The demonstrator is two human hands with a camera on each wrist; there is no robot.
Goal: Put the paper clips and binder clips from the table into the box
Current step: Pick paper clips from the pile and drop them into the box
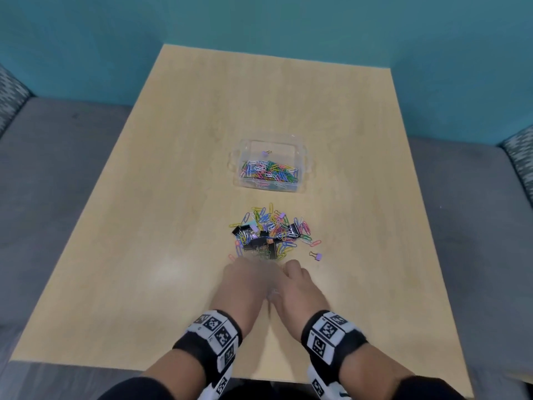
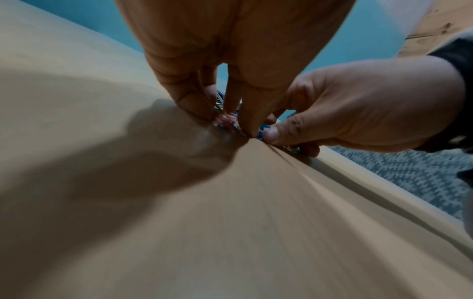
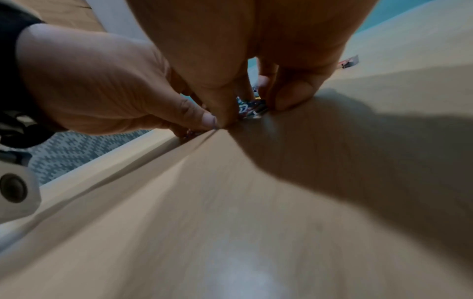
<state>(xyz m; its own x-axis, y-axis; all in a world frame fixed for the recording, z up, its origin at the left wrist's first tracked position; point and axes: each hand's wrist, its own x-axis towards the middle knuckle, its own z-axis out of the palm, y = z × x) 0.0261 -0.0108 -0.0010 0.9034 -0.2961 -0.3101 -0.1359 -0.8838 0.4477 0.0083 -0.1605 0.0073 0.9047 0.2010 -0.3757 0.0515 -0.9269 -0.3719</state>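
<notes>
A heap of coloured paper clips and black binder clips (image 1: 271, 232) lies mid-table. Beyond it stands the clear plastic box (image 1: 300, 157), which holds many paper clips and one lilac binder clip. My left hand (image 1: 248, 269) and right hand (image 1: 294, 269) sit side by side at the heap's near edge, knuckles up and fingers curled down. In the left wrist view the left hand (image 2: 225, 113) closes fingers and thumb around a few clips (image 2: 226, 121) on the table. The right hand (image 3: 256, 105) likewise pinches clips (image 3: 249, 109), its thumb touching the left thumb.
One lilac binder clip (image 1: 317, 256) lies apart, just right of the heap. The light wooden table (image 1: 187, 168) has grey upholstered seats (image 1: 57, 183) on both sides and a teal wall behind. Both wrists wear marker bands.
</notes>
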